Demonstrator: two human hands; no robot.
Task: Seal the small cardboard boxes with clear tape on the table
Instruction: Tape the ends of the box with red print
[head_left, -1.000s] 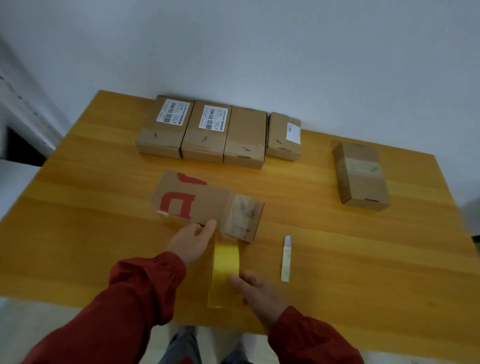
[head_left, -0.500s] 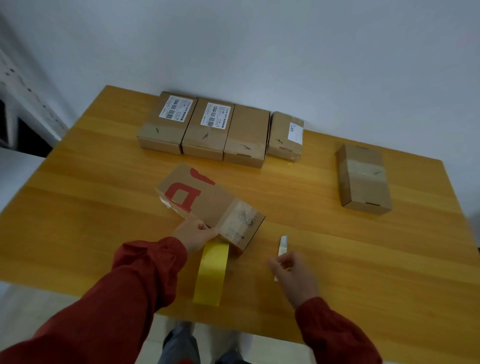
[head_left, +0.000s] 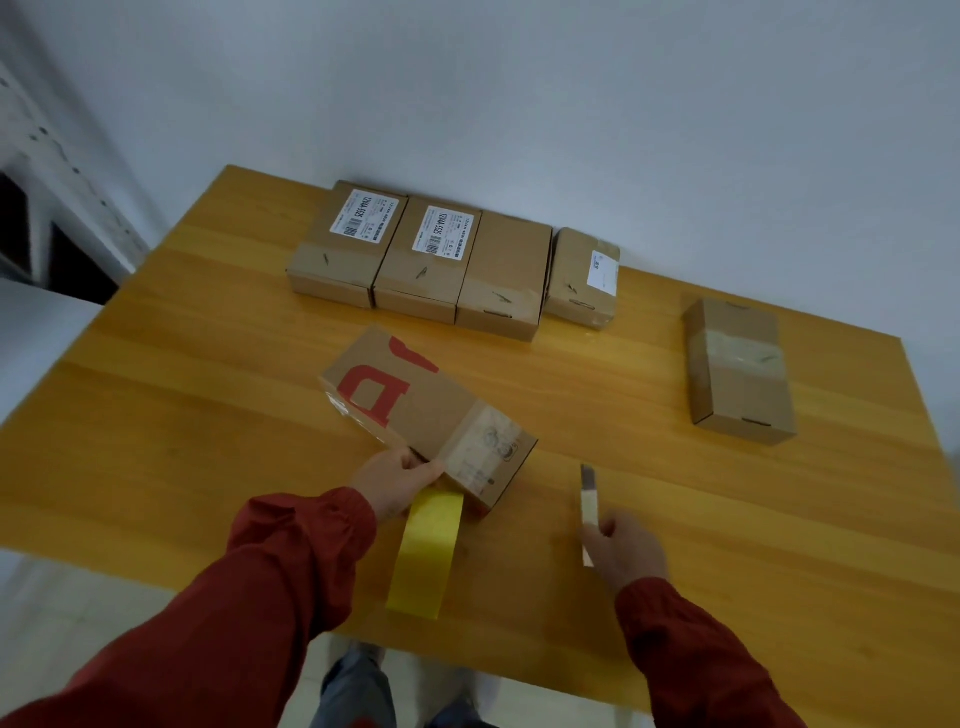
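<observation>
**One box mid-seal, cut comes next**

Our left hand (head_left: 397, 480) grips the near edge of the red-printed box (head_left: 415, 410), and a yellowish tape strip (head_left: 428, 556) trails off it toward us. To the box's right, our right hand (head_left: 626, 545) pinches a small cutter (head_left: 588, 499). The row of four boxes (head_left: 447, 260) behind it looks taped already, we reckon.

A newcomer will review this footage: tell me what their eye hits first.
The red-printed box at the centre of the table, gripped by the left hand, with a yellow strip running from it toward the near edge. Next, the right hand holding a slim pale tool, then the row of four boxes along the far edge.
</observation>
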